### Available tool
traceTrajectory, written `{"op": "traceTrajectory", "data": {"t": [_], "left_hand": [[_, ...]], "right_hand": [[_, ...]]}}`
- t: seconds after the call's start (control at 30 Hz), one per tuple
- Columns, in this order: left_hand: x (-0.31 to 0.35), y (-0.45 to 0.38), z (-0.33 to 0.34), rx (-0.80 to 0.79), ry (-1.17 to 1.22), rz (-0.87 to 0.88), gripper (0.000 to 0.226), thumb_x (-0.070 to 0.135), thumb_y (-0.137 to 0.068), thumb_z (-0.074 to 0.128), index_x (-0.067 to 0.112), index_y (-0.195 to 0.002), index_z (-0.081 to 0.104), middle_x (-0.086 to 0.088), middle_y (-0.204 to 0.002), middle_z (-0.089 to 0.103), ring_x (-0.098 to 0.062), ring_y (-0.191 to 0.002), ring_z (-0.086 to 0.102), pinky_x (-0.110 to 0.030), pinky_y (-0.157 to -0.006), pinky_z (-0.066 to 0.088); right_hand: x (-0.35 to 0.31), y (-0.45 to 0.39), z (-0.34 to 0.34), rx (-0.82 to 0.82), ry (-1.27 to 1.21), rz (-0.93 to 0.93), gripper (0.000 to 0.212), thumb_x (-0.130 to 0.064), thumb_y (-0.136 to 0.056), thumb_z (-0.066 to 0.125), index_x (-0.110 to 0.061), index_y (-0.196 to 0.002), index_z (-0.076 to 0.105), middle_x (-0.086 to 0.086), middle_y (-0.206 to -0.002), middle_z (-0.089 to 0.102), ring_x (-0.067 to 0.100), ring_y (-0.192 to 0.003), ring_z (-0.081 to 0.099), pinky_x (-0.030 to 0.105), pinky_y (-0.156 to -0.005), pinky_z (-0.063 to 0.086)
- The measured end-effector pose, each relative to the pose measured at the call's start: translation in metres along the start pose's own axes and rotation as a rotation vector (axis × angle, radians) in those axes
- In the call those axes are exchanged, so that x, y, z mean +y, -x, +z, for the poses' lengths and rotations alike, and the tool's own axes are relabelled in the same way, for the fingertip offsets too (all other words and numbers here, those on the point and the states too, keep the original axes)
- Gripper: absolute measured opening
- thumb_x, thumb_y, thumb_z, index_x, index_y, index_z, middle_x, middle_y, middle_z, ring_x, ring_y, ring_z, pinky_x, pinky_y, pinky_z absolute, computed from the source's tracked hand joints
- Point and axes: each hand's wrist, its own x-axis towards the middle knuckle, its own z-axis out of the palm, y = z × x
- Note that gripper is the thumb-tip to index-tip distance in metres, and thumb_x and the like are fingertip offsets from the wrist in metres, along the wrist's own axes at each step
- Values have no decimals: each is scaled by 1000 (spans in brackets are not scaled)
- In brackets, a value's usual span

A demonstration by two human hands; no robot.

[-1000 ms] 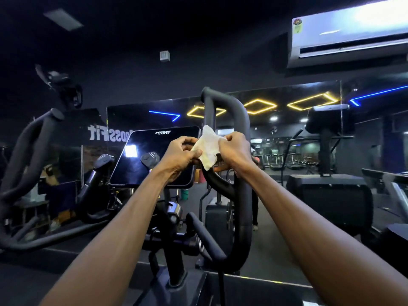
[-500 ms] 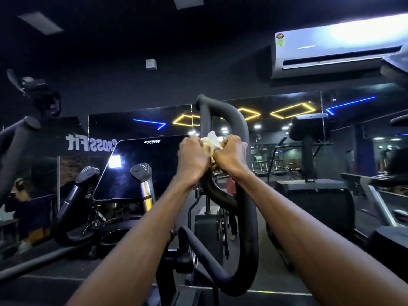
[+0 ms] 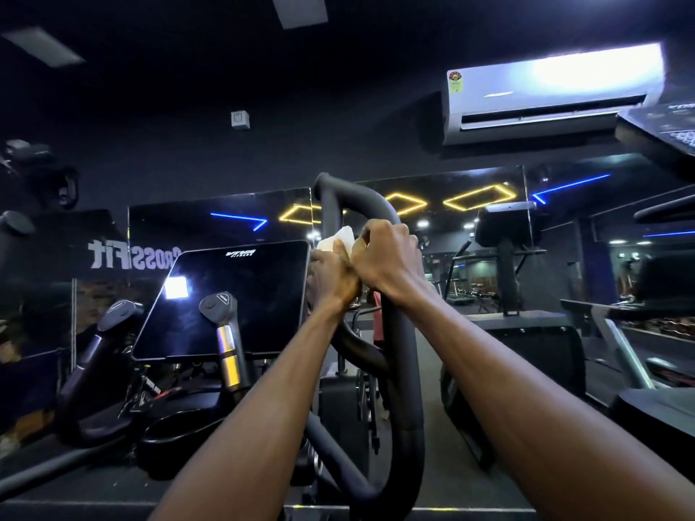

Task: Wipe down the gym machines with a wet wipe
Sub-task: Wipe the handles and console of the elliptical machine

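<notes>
Both hands are closing around the handlebar (image 3: 400, 332) — left hand (image 3: 333, 282) and right hand (image 3: 387, 263) are pressing together, pinching the wipe (image 3: 338, 240) against the bar's upper curve, beside the screen (image 3: 233, 298).

Dark commercial gym; cardio machine console (image 3: 229, 298), looped black handlebar (image 3: 402, 351), wall mirror (image 3: 432, 204) reflecting neon ceiling lights, mirrored "CrossFit" lettering (image 3: 131, 253), wall air conditioner (image 3: 545, 92)
</notes>
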Motion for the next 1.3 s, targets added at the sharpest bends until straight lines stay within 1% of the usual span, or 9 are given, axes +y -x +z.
{"op": "traceTrajectory", "data": {"t": [0.13,0.27,0.37,0.53,0.73,0.9,0.97,1.13,1.3], "left_hand": [[2,-19,-5,-36,104,3,63,46,-106,17,0,-128,53,-18,-116,61,-29,-97,55,-30,-76,33],[-20,-17,-4,-137,169,14,62,50,-105,16,11,-117,63,-9,-100,62,-17,-80,58,-26,-61,40],[-17,-38,-4,-183,289,-73,65,54,-102,22,7,-116,64,-13,-104,68,-22,-88,65,-32,-76,52],[25,-80,-9,-303,616,-151,55,52,-102,29,9,-100,63,-14,-82,70,-23,-59,65,-31,-58,54],[-1,-77,-18,-533,724,-221,83,73,-92,33,1,-121,62,-18,-102,73,-31,-86,69,-44,-79,58],[49,-90,-16,-280,603,-61,54,52,-104,29,6,-101,57,-11,-78,65,-17,-45,66,-29,-43,54],[44,-90,-9,-253,564,-11,56,49,-106,24,5,-95,57,-13,-77,63,-19,-45,63,-30,-45,54],[22,-99,-9,-261,273,74,68,56,-103,18,9,-95,65,-19,-96,73,-29,-79,71,-44,-81,59],[46,-114,-2,-180,364,19,70,57,-101,24,-2,-120,55,-24,-94,69,-27,-54,66,-39,-53,57]], "right_hand": [[10,-2,11,135,163,-194,15,-19,-90,51,-11,-85,63,5,-71,59,28,-60,51,29,-49,24],[23,4,22,93,247,-320,14,-20,-86,53,-13,-79,62,4,-69,60,25,-67,57,32,-54,40],[25,6,29,38,329,-385,17,-25,-85,55,-13,-80,65,8,-72,64,27,-77,57,33,-62,36],[29,5,32,62,362,-403,14,-25,-83,53,-16,-75,60,2,-67,48,26,-74,53,34,-65,31],[30,5,38,55,391,-405,13,-24,-75,54,-16,-67,61,4,-63,61,26,-71,54,36,-66,42],[33,6,40,131,390,-428,12,-18,-68,59,-16,-57,53,2,-50,44,24,-58,46,31,-57,31],[34,6,40,152,374,-447,14,-18,-69,57,-17,-57,51,0,-51,36,22,-57,41,30,-57,30],[33,5,41,138,421,-472,14,-21,-76,51,-18,-63,55,-1,-56,41,21,-63,37,33,-60,27],[35,6,40,98,411,-491,20,-24,-77,50,-22,-59,42,-2,-55,47,21,-64,44,33,-60,34]]}}
